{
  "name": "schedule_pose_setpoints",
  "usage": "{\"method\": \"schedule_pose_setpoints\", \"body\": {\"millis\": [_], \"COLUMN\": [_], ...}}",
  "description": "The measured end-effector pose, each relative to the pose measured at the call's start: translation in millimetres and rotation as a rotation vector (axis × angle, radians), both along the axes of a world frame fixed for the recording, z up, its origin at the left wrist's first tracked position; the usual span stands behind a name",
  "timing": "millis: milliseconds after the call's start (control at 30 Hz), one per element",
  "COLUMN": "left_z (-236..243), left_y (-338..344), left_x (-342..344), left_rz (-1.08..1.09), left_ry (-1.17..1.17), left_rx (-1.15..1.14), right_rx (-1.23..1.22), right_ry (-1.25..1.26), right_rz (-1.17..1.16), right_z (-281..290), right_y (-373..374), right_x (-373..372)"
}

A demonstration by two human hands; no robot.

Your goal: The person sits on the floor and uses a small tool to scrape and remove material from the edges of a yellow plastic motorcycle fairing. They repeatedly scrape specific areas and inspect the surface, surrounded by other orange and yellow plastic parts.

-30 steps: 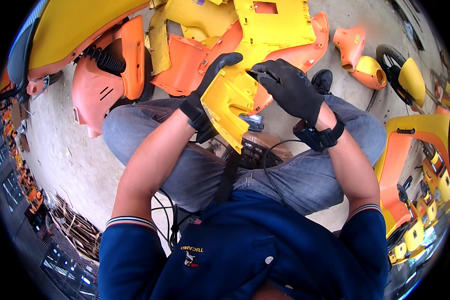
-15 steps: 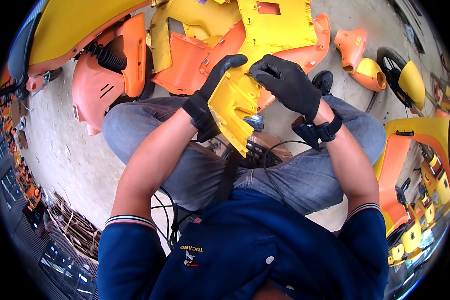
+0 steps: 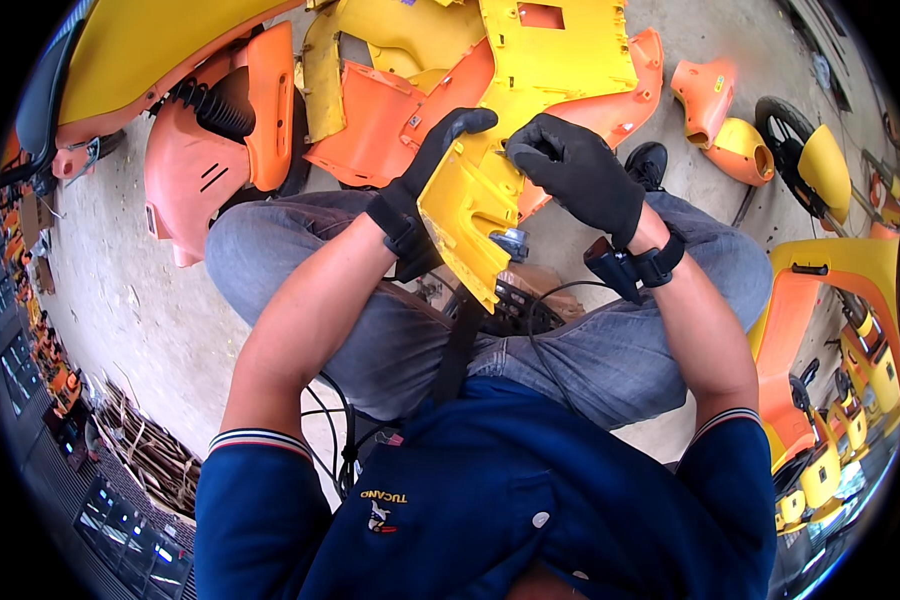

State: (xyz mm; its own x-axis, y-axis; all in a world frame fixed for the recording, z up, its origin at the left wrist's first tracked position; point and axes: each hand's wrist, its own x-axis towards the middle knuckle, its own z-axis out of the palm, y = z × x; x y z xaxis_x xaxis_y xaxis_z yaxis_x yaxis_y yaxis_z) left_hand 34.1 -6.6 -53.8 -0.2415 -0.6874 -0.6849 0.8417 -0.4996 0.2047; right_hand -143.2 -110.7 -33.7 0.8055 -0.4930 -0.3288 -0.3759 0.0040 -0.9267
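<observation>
My left hand (image 3: 432,160), in a black glove, grips a curved yellow plastic panel (image 3: 462,215) by its left side, above my lap. The panel has moulded ribs and tapers to a point toward me. At its upper right edge, the thumb and fingertips of my right hand (image 3: 578,172), also gloved in black, are pinched together. A tiny dark tip shows beside that pinch, too small to name. Behind the panel, a small grey-blue part (image 3: 511,244) is partly in view.
Yellow panels (image 3: 560,60) and orange panels (image 3: 375,120) lie on the floor ahead. A pink-orange scooter body (image 3: 198,170) stands at left. At right are a headlamp-like shell (image 3: 705,95), a wheel (image 3: 780,125) and a yellow-orange leg shield (image 3: 785,310). A black cable (image 3: 338,425) runs beside my lap.
My right hand's pinched fingertips have shifted slightly right, away from the panel's edge. The left hand and the panel are almost unmoved.
</observation>
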Motion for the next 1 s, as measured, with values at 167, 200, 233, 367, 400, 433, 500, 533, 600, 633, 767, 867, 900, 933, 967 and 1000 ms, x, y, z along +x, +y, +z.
{"method": "schedule_pose_setpoints", "body": {"millis": [167, 200, 233, 367, 400, 433, 500, 533, 600, 633, 767, 867, 900, 933, 967, 1000], "left_z": [-6.1, -3.7, 0.1, 4.7, -0.5, -10.6, -21.1, -25.3, -22.4, -19.8, -5.8, 5.7, -8.2, -11.8, -9.7, -7.5], "left_y": [1.2, 0.8, 0.7, 0.4, 1.4, 3.4, 6.2, 8.3, 7.9, 8.0, 1.2, 0.1, 3.1, 4.8, 4.6, 4.6], "left_x": [-0.3, -1.3, -2.9, -3.5, -4.3, -5.8, -6.7, -5.7, -5.3, -5.2, 2.5, 2.2, -3.0, -1.8, -1.6, -1.6], "left_rz": [0.027, 0.029, 0.031, 0.030, 0.046, 0.062, 0.079, 0.081, 0.072, 0.061, -0.038, -0.073, 0.033, 0.022, 0.010, -0.003], "left_ry": [-0.021, -0.026, -0.031, 0.049, 0.016, -0.017, -0.071, -0.092, -0.145, -0.177, -0.043, -0.107, -0.215, -0.187, -0.157, -0.127], "left_rx": [0.027, 0.038, 0.049, -0.011, -0.003, 0.005, 0.002, -0.011, -0.013, -0.002, 0.056, 0.069, 0.006, 0.008, 0.009, 0.011], "right_rx": [-0.011, -0.010, -0.010, -0.067, -0.081, -0.095, -0.117, -0.125, -0.136, -0.138, -0.068, 0.044, 0.016, -0.011, -0.038, -0.042], "right_ry": [0.024, 0.026, 0.028, 0.030, 0.031, 0.032, 0.020, 0.007, 0.002, 0.009, 0.083, 0.088, 0.051, 0.014, -0.021, -0.018], "right_rz": [0.017, 0.006, -0.005, -0.020, -0.010, 0.000, 0.014, 0.019, 0.042, 0.059, 0.029, -0.020, -0.012, -0.005, 0.000, 0.003], "right_z": [-0.9, -0.5, 0.2, 1.4, 1.6, 1.9, 0.7, -2.1, -3.5, -1.9, 5.2, 7.2, 2.7, -6.2, -11.1, -13.2], "right_y": [5.3, 6.5, 8.1, 12.8, 13.7, 14.5, 15.4, 16.3, 13.1, 8.0, -4.7, -4.0, -3.3, -1.9, -0.6, -0.2], "right_x": [1.9, 2.0, 1.9, 2.8, 3.3, 3.9, 3.7, 3.3, 2.9, 2.4, 3.1, -0.2, 0.4, 1.1, 1.3, 0.5]}}
